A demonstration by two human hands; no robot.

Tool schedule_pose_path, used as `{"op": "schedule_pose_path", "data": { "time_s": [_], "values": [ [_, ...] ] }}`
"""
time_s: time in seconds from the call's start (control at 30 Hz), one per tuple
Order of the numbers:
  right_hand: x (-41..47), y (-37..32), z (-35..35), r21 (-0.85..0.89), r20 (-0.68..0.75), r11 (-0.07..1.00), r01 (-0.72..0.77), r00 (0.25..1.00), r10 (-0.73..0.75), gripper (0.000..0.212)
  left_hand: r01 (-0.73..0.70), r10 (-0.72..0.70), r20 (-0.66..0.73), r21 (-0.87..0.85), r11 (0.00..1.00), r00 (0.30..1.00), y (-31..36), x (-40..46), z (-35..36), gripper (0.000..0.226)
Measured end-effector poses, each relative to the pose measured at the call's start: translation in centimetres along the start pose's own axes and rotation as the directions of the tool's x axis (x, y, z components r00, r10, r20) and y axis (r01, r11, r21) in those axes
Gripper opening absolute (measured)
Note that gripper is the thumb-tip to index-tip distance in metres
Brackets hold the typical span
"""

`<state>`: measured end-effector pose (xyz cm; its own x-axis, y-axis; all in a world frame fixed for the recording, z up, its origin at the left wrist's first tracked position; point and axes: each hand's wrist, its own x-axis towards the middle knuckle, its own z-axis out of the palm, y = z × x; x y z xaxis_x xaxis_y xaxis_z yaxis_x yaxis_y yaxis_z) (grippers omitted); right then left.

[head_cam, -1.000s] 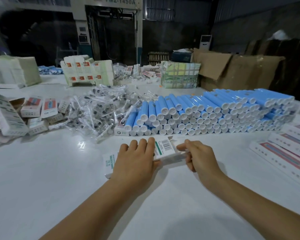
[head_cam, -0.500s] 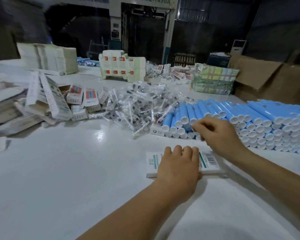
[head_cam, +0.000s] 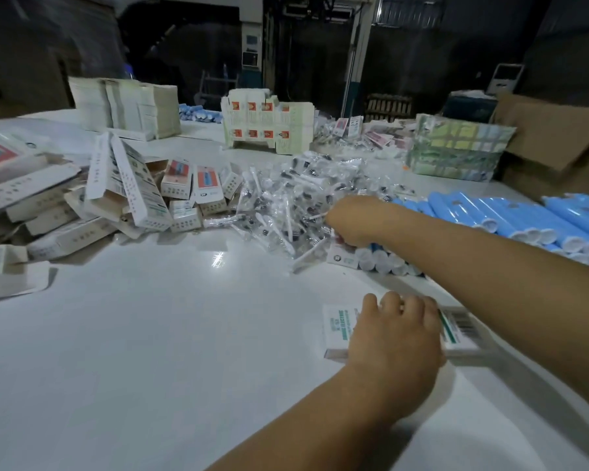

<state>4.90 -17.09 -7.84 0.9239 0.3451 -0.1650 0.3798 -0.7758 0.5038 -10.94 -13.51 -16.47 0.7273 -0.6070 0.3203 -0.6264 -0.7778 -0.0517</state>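
Note:
A flat white carton (head_cam: 337, 329) with green lettering and a barcode lies on the white table (head_cam: 150, 351). My left hand (head_cam: 393, 338) rests on top of it, fingers laid over its far edge, pressing it down. My right hand (head_cam: 352, 219) reaches forward into a heap of clear-wrapped small white brushes (head_cam: 286, 205). Its fingers are curled there, and a white brush end (head_cam: 315, 217) sticks out from them to the left. Blue tubes with white caps (head_cam: 510, 219) are stacked in rows just right of that hand.
Loose white cartons with red pictures (head_cam: 130, 195) are piled at the left. Stacks of flat cartons (head_cam: 126, 110) and a stack of die-cut carton sheets (head_cam: 266, 120) stand at the back, a bundled stack (head_cam: 456, 147) and brown cardboard (head_cam: 555, 137) at the back right.
My right hand left the carton's end and moved forward and left, past the blue tubes into the brush heap. My left hand stayed on the carton. The view turned left.

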Motion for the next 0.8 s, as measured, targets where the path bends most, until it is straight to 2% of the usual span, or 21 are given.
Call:
{"op": "schedule_pose_path", "data": {
  "time_s": [0.03, 0.1, 0.13, 0.2, 0.23, 0.3, 0.33, 0.4, 0.43, 0.47, 0.53, 0.57, 0.6, 0.63, 0.7, 0.8],
  "values": [
    [0.0, -0.2, -0.2, -0.018, 0.015, 1.0, 0.012, 1.0, -0.012, 0.024, -0.002, 0.002, 0.003, 0.008, 1.0, 1.0, 0.0, 0.0, 0.0, 0.061],
    [-0.6, -0.5, -0.5, -0.104, -0.004, 0.994, 0.039, 0.999, -0.039, 0.009, -0.002, 0.002, 0.003, 0.015, 1.0, 1.0, 0.0, 0.0, 0.1, 0.062],
    [-1.1, -0.5, -0.7, -0.141, -0.042, 0.988, 0.06, 0.997, -0.067, 0.01, -0.004, 0.004, 0.005, 0.012, 1.0, 1.0, 0.0, -0.1, 0.1, 0.061],
    [-2.6, -0.1, -0.7, -0.16, -0.159, 0.982, 0.098, 0.98, -0.124, 0.03, -0.007, 0.007, 0.015, 0.006, 1.0, 1.0, -0.1, -0.2, 0.0, 0.059],
    [-3.6, 0.4, -0.8, -0.111, -0.235, 0.988, 0.103, 0.964, -0.127, 0.037, -0.008, 0.008, 0.023, 0.006, 1.0, 1.0, -0.2, -0.2, 0.0, 0.059],
    [-6.5, 1.6, -0.5, 0.111, -0.425, 0.987, 0.116, 0.903, -0.059, 0.042, 0.0, 0.0, 0.029, 0.011, 1.0, 1.0, -0.3, -0.2, -0.1, 0.059],
    [-8.3, 2.4, -0.1, 0.261, -0.536, 0.954, 0.149, 0.844, 0.015, 0.039, 0.007, -0.007, 0.023, 0.013, 1.0, 1.0, -0.4, -0.1, -0.1, 0.059],
    [-12.4, 3.9, 1.4, 0.533, -0.69, 0.812, 0.238, 0.678, 0.255, 0.027, 0.02, -0.02, 0.005, 0.019, 1.0, 1.0, -0.5, -0.1, 0.1, 0.062],
    [-14.5, 4.5, 2.7, 0.67, -0.688, 0.685, 0.287, 0.588, 0.425, 0.02, 0.031, -0.03, -0.006, 0.019, 0.999, 1.0, -0.5, -0.1, 0.2, 0.064],
    [-16.5, 4.9, 4.1, 0.799, -0.6, 0.495, 0.342, 0.518, 0.609, 0.015, 0.046, -0.046, -0.018, 0.015, 0.999, 0.999, -0.5, -0.1, 0.3, 0.064],
    [-19.7, 5.0, 7.4, 0.894, -0.254, 0.034, 0.446, 0.444, 0.859, 0.015, 0.084, -0.083, -0.046, 0.002, 0.997, 0.995, -0.7, 0.1, 0.6, 0.066],
    [-20.9, 4.7, 9.0, 0.871, -0.078, -0.152, 0.468, 0.436, 0.897, 0.013, 0.1, -0.1, -0.06, 0.0, 0.995, 0.993, -0.7, 0.2, 0.7, 0.067],
    [-21.8, 4.4, 10.4, 0.834, 0.066, -0.29, 0.469, 0.437, 0.897, 0.012, 0.112, -0.112, -0.068, 0.004, 0.994, 0.991, -0.7, 0.3, 0.7, 0.068],
    [-22.3, 4.0, 11.6, 0.794, 0.177, -0.392, 0.464, 0.441, 0.88, 0.012, 0.119, -0.118, -0.072, 0.011, 0.993, 0.99, -0.6, 0.4, 0.8, 0.068],
    [-22.5, 3.5, 12.7, 0.717, 0.298, -0.509, 0.475, 0.452, 0.841, 0.013, 0.128, -0.126, -0.082, 0.027, 0.991, 0.989, -0.5, 0.4, 0.8, 0.067],
    [-21.7, 2.6, 12.6, 0.738, 0.309, -0.509, 0.443, 0.449, 0.839, 0.012, 0.131, -0.124, -0.117, 0.054, 0.99, 0.985, -0.2, 0.2, 0.5, 0.068]
  ]
}}
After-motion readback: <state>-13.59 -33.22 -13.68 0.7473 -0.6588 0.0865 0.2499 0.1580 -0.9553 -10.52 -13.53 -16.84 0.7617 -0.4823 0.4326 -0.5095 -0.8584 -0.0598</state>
